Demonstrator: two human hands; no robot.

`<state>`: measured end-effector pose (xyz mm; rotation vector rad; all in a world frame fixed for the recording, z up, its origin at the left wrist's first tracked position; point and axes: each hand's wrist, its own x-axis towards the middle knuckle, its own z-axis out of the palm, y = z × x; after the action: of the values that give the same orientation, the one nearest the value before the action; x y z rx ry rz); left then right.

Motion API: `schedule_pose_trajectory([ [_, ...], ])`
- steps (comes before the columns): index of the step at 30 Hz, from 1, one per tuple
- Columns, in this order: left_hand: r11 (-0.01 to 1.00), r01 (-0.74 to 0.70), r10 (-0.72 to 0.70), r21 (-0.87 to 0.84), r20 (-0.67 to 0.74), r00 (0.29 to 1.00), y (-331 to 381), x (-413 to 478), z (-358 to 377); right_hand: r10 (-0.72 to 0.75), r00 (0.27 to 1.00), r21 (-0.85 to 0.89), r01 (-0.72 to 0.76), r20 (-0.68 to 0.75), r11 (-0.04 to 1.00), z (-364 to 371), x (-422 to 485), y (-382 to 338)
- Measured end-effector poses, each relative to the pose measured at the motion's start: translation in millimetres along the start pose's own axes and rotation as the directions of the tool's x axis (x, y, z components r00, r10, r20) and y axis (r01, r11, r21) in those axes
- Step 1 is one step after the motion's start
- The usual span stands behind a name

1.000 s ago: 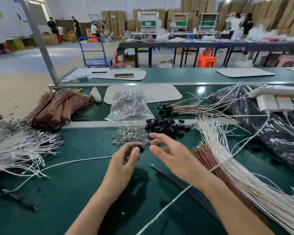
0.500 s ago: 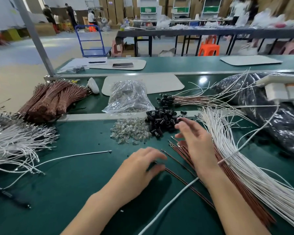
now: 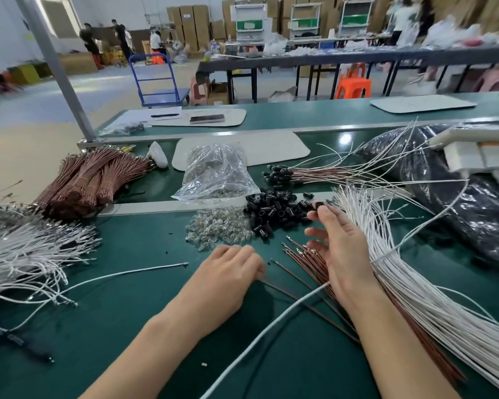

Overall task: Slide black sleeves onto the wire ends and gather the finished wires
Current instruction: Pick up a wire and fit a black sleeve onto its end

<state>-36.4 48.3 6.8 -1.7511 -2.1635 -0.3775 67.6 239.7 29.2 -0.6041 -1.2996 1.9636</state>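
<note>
White wires (image 3: 26, 254) heaped far left; brown bundles (image 3: 92, 182) upper left; left hand (image 3: 228, 272) lower centre, palm down on table (image 3: 127, 341), fingers bent where a brown wire (image 3: 280, 290) comes out from under them; grip hidden, can't tell; clear parts (image 3: 219, 228) centre, sleeve pile (image 3: 274, 211) just right of them; finished wires (image 3: 280, 172) above that; right hand (image 3: 340, 249) pinches one sleeve (image 3: 318, 205) between thumb and fingertip, over loose brown wires (image 3: 306, 256); sleeve likely light, small, rigid, rolls easily: pinch its sides, keep bore clear; wire thin, floppy: hold near tip.
</note>
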Motion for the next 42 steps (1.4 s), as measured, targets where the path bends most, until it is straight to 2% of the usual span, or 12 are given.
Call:
schedule_pose_trajectory([
  [3, 0.991, 0.132, -0.128, 0.026, -0.121, 0.984, -25, -4, -11, 0.004, 0.999, 0.005, -0.004, 0.045, 1.0, 0, 0, -1],
  [5, 0.957, 0.29, -0.278, 0.017, -0.231, 0.932, -45, -10, -22, 0.015, 0.993, -0.048, -0.009, 0.119, 0.999, 2, -2, 0],
  [9, 0.81, 0.572, -0.573, -0.128, -0.377, 0.727, -72, -37, -34, 0.043, 0.954, -0.279, 0.044, 0.297, 0.959, 9, -9, 7],
  [12, 0.681, 0.642, -0.732, -0.353, -0.347, 0.586, -71, -54, -27, 0.103, 0.939, -0.3, 0.0, 0.328, 0.954, 13, -11, 13],
  [18, 0.666, 0.588, -0.705, -0.46, -0.127, 0.698, -47, -52, -4, 0.234, 0.904, 0.073, -0.277, 0.358, 0.958, 21, -14, 19],
  [21, 0.658, 0.592, -0.686, -0.465, -0.046, 0.727, -42, -52, 0, 0.238, 0.885, 0.096, -0.299, 0.401, 0.949, 25, -17, 22],
  [24, 0.736, 0.585, -0.648, -0.339, -0.104, 0.755, -37, -50, -2, 0.211, 0.9, 0.103, -0.268, 0.381, 0.958, 27, -16, 24],
  [27, 0.871, 0.471, -0.491, -0.14, -0.225, 0.842, -32, -40, -4, 0.174, 0.913, 0.116, -0.231, 0.368, 0.966, 27, -14, 25],
  [31, 0.942, 0.333, -0.334, -0.041, -0.191, 0.923, -15, -15, -2, 0.167, 0.919, 0.024, -0.188, 0.357, 0.982, 25, -14, 30],
  [34, 0.95, 0.301, -0.313, -0.088, -0.236, 0.92, -6, -4, -3, 0.119, 0.941, -0.034, -0.114, 0.318, 0.993, 21, -12, 26],
  [37, 0.915, 0.362, -0.401, -0.178, -0.326, 0.856, -7, -11, -7, 0.057, 0.971, -0.008, -0.057, 0.232, 0.998, 12, -5, 18],
  [42, 0.847, 0.451, -0.523, -0.281, -0.299, 0.798, -7, -19, -11, 0.022, 0.977, -0.018, -0.019, 0.211, 1.0, 5, 0, 14],
])
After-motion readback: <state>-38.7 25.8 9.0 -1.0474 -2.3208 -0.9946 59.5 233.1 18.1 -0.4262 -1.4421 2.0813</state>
